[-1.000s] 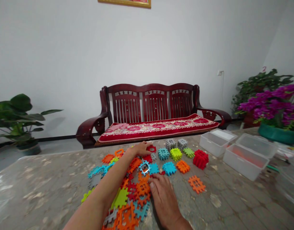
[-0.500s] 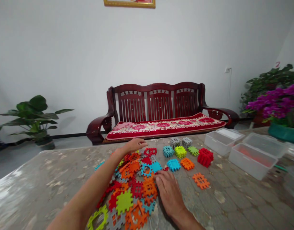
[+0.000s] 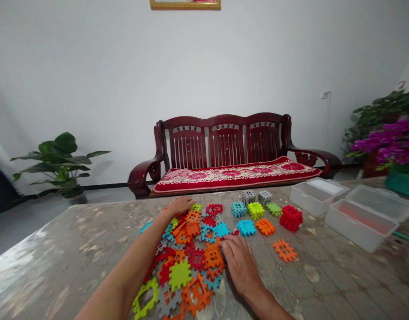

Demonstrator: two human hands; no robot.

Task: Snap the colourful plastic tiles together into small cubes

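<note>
A loose pile of toothed plastic building tiles lies on the table, with an orange window tile, a plain lime tile and a red tile among them. At the pile's far edge is my left hand, its fingers stretched out beside a lime tile; their tips are partly hidden. My right hand rests on the table against the pile's right side, fingers loosely bent and apart, near a blue tile. A small red piece shows just beyond its fingertips.
Sorted tiles stand right of the pile: a red stack, a lime stack, a teal stack and a lone orange tile. Two clear plastic boxes stand farther right. A wooden sofa is behind the table.
My left hand has drawn back slightly to the left over the far edge of the pile. My right hand stays in place. The whole view has shifted a little to the left.
</note>
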